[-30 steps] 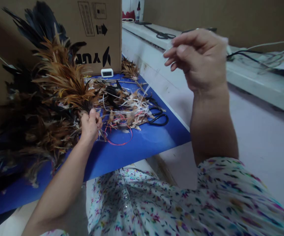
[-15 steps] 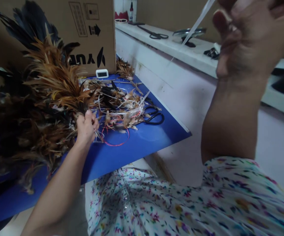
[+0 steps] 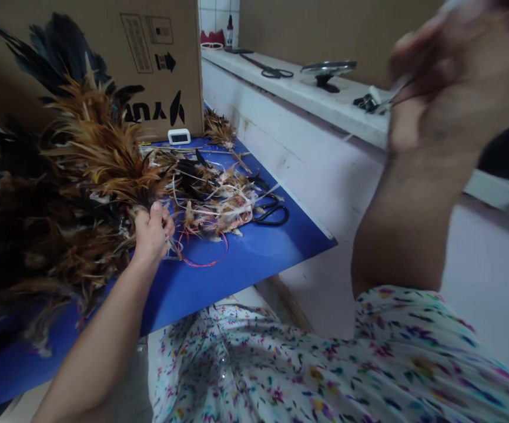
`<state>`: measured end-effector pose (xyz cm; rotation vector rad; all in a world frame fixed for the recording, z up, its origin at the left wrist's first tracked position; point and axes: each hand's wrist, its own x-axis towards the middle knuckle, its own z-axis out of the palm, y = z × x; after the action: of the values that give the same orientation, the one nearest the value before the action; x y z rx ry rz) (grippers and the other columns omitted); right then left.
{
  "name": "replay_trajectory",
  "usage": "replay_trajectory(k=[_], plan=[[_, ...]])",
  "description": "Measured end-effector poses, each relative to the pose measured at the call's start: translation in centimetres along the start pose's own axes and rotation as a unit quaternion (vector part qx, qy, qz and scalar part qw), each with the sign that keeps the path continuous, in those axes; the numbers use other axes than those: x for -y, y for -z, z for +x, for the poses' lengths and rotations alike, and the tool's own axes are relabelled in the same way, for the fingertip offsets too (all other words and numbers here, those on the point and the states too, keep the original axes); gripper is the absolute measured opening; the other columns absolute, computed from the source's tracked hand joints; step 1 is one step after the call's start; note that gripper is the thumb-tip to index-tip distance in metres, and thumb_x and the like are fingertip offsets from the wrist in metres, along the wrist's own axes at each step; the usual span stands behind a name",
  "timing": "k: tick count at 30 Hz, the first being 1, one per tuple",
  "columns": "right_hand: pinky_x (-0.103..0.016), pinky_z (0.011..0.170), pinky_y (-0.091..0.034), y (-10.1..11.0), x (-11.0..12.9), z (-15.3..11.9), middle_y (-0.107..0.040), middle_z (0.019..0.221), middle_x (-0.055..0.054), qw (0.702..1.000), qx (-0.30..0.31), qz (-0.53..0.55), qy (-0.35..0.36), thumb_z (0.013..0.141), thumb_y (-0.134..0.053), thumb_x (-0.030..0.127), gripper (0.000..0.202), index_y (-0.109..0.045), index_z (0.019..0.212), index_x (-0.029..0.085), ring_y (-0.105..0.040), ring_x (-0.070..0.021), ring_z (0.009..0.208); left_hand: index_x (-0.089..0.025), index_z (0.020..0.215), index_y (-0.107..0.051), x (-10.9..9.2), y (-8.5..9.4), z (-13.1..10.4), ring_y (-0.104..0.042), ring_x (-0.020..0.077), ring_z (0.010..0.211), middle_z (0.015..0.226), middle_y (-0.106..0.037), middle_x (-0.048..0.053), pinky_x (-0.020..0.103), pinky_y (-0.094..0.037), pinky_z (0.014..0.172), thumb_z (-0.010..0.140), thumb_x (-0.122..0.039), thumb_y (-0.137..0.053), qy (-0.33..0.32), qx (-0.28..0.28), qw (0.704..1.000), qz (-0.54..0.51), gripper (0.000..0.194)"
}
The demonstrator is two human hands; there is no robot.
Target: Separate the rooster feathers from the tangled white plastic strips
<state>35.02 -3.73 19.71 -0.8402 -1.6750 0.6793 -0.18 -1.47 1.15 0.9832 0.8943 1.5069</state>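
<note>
My left hand point(image 3: 152, 232) is closed round the bound base of an upright bunch of brown feathers point(image 3: 104, 150), with long black feathers at its top. A short stick-like end point(image 3: 175, 249) pokes out below the fist. High at the right, my right hand point(image 3: 448, 82) is raised, its fingers curled and partly blurred. A thin whitish strip point(image 3: 402, 87) shows at those fingers; its far part is hard to make out. Beside my left hand lie loose feathers point(image 3: 219, 200) mixed with white strips and a loop of pink string point(image 3: 204, 264).
Black-handled scissors point(image 3: 274, 212) lie on the blue tabletop point(image 3: 245, 264). A large feather heap point(image 3: 60, 247) fills the left. Behind stand a cardboard box point(image 3: 161, 88) and a small white digital display point(image 3: 179, 137). More scissors point(image 3: 276, 73) and a round stand point(image 3: 328, 70) sit on the white ledge point(image 3: 307, 97).
The long white strip that slanted from my right hand over the ledge is now mostly out of sight. My right hand has turned and blurred slightly; my left hand keeps its hold.
</note>
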Motion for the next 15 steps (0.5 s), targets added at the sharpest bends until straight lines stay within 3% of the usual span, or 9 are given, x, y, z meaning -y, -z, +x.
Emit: replay_trajectory(k=[4,7,11,15], plan=[[-0.029,0.069,-0.062,-9.3,-2.4,-2.7,-0.067,0.096,-0.004,0.999,0.038,0.02,-0.005,0.081,-0.074,0.057,0.051,-0.062,0.115,0.022,-0.072,-0.0168,0.086,-0.018,0.063,-0.041,0.0,-0.1,-0.2,-0.031,0.0013,0.031,0.053,-0.044,-0.007,0.014,-0.019,0.029,0.084,-0.043,-0.075,0.008,0.003,1.0,-0.001,0.047],[-0.031,0.072,-0.063,-14.3,-5.8,-3.6,-0.066,0.094,-0.004,0.996,0.07,0.053,-0.024,0.083,-0.075,0.049,0.044,-0.061,0.113,0.02,-0.072,-0.0158,0.081,-0.019,0.064,-0.039,0.2,-0.2,-0.3,-0.028,0.0014,0.032,0.053,-0.042,-0.008,0.015,-0.019,0.03,0.085,-0.047,-0.073,0.021,0.001,1.0,0.011,0.048],[-0.029,0.071,-0.064,-18.4,-10.5,-4.0,-0.061,0.098,-0.001,0.985,0.113,0.124,-0.048,0.084,-0.074,0.039,0.042,-0.054,0.116,0.021,-0.071,-0.0116,0.073,-0.02,0.065,-0.04,0.4,-0.1,-0.3,-0.025,0.0023,0.031,0.047,-0.036,-0.008,0.016,-0.017,0.03,0.087,-0.052,-0.07,0.031,0.005,0.999,0.022,0.049],[-0.027,0.07,-0.063,-20.5,-12.7,-4.5,-0.056,0.106,-0.001,0.974,0.148,0.151,-0.078,0.084,-0.073,0.035,0.049,-0.046,0.123,0.024,-0.071,-0.0102,0.074,-0.02,0.066,-0.042,0.5,-0.1,-0.4,-0.025,0.0021,0.031,0.045,-0.036,-0.008,0.016,-0.016,0.031,0.086,-0.053,-0.071,0.044,0.006,0.999,0.017,0.049]])
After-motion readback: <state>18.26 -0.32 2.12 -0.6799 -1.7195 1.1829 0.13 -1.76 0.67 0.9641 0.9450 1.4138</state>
